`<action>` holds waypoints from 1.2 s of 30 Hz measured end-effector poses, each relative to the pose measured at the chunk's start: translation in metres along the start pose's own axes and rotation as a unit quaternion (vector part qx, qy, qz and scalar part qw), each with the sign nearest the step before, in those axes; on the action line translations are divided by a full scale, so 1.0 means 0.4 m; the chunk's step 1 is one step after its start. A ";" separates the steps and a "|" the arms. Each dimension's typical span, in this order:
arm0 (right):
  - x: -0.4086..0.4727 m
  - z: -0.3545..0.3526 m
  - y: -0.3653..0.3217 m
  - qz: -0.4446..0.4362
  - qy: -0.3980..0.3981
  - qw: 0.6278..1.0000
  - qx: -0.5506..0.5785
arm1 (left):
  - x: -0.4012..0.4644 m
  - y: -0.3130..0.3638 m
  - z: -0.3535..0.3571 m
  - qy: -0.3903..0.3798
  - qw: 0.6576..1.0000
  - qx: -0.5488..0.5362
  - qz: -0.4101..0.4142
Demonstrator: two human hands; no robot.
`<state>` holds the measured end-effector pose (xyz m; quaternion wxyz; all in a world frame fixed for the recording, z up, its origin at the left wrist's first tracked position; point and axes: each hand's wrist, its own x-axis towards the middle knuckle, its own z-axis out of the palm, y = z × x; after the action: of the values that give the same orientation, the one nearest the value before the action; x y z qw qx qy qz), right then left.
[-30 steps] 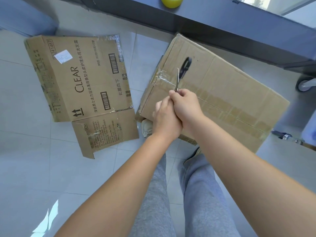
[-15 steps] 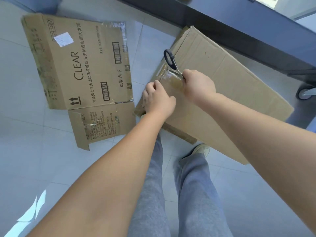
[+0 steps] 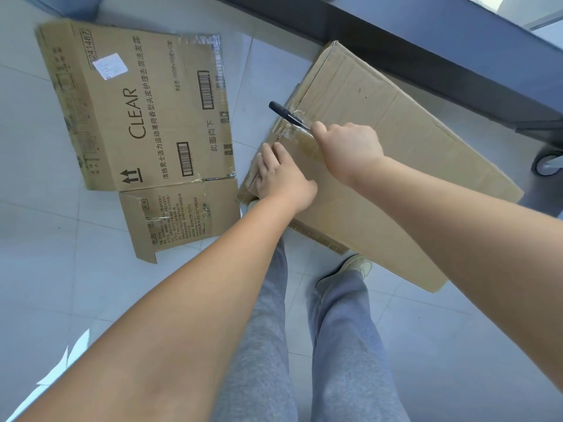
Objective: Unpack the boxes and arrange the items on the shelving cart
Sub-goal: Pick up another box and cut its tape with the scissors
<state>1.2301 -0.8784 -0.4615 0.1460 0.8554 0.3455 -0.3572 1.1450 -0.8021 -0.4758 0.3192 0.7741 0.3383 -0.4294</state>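
Observation:
A large sealed cardboard box (image 3: 393,166) stands on the tiled floor in front of me, taped along its top seam. My right hand (image 3: 348,149) grips a pair of black-handled scissors (image 3: 285,114) by the blades, handles pointing up and left, at the taped left end of the box. My left hand (image 3: 281,178) rests on the box's near left corner, fingers bent over the edge. Whether the blade tips are in the tape is hidden by my right hand.
A flattened CLEAR carton (image 3: 137,117) lies on the floor to the left. A dark cart shelf (image 3: 441,50) runs across the top right, with a caster wheel (image 3: 548,164) at the right edge. My legs in grey trousers (image 3: 304,345) stand below the box.
My hands have separated: the left slid down to the box's corner, the right moved right. The scissors tilted from upright to pointing left. The view shifted down and closer.

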 end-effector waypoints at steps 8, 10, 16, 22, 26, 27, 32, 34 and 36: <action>-0.041 0.047 0.039 0.004 -0.005 0.999 0.031 | -0.027 0.048 0.098 0.012 0.991 0.134 -0.021; -0.062 0.073 0.059 0.012 -0.009 0.999 0.036 | -0.029 0.057 0.107 0.006 0.989 0.146 -0.026; -0.096 0.105 0.086 0.010 -0.009 0.998 0.065 | -0.024 0.085 0.142 0.021 0.982 0.179 -0.051; -0.213 0.224 0.224 0.041 -0.033 0.998 0.046 | -0.030 0.119 0.160 0.043 0.972 0.226 -0.045; -0.250 0.261 0.243 0.041 -0.025 0.996 0.071 | -0.099 0.175 0.297 0.014 0.963 0.265 0.044; -0.255 0.264 0.245 0.038 -0.015 0.996 0.074 | -0.116 0.190 0.334 0.006 0.960 0.271 0.064; -0.281 0.291 0.266 0.021 0.010 0.997 0.067 | -0.155 0.227 0.452 -0.029 0.948 0.306 0.084; -0.315 0.322 0.304 0.034 -0.011 0.997 0.066 | -0.139 0.228 0.446 -0.021 0.941 0.331 0.063; -0.370 0.378 0.367 0.050 -0.028 0.997 0.058 | -0.129 0.232 0.439 -0.015 0.934 0.352 0.053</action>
<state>1.1803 -1.1312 -0.4617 0.1231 0.8686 0.2762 -0.3925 1.1195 -1.0054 -0.4863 0.0533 0.8470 0.1194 -0.5152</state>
